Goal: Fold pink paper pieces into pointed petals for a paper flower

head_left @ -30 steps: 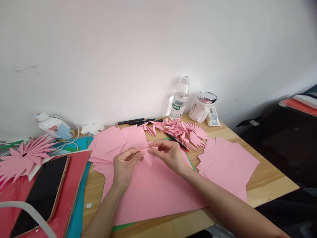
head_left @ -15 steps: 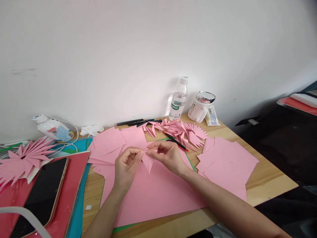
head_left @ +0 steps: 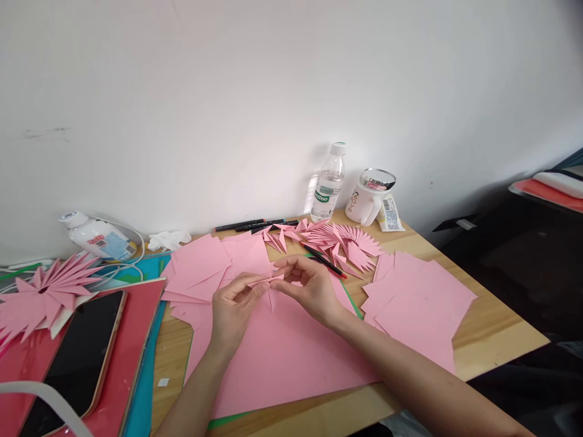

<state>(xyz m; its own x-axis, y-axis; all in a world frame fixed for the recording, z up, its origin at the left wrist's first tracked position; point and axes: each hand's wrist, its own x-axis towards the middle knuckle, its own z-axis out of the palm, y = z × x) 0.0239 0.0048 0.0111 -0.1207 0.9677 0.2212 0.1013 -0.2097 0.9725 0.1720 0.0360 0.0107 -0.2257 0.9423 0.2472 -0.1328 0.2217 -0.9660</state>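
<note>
Between my two hands is a small folded piece of pink paper (head_left: 272,296), its pointed end hanging downward. My left hand (head_left: 234,309) pinches its left side between thumb and fingers. On the other side, my right hand (head_left: 310,288) grips it with thumb below and fingers above. Part of the piece is hidden by my fingertips. Under both hands lies a large pink sheet (head_left: 291,358) with green edges showing beneath. Loose pink sheets (head_left: 200,261) are stacked at the left, and another pile of pink sheets (head_left: 419,297) spreads at the right.
Folded pink pieces (head_left: 344,240), joined in a curve, lie behind my hands beside a black pen (head_left: 324,261). A water bottle (head_left: 328,185) and white mug (head_left: 370,197) stand by the wall. At left are a phone (head_left: 75,358), a pink paper pinwheel shape (head_left: 48,291) and a white bottle (head_left: 98,237).
The folded paper has tilted in my fingers, so its hanging point looks narrower and shorter. My hands have barely shifted, and the things around stay where they were.
</note>
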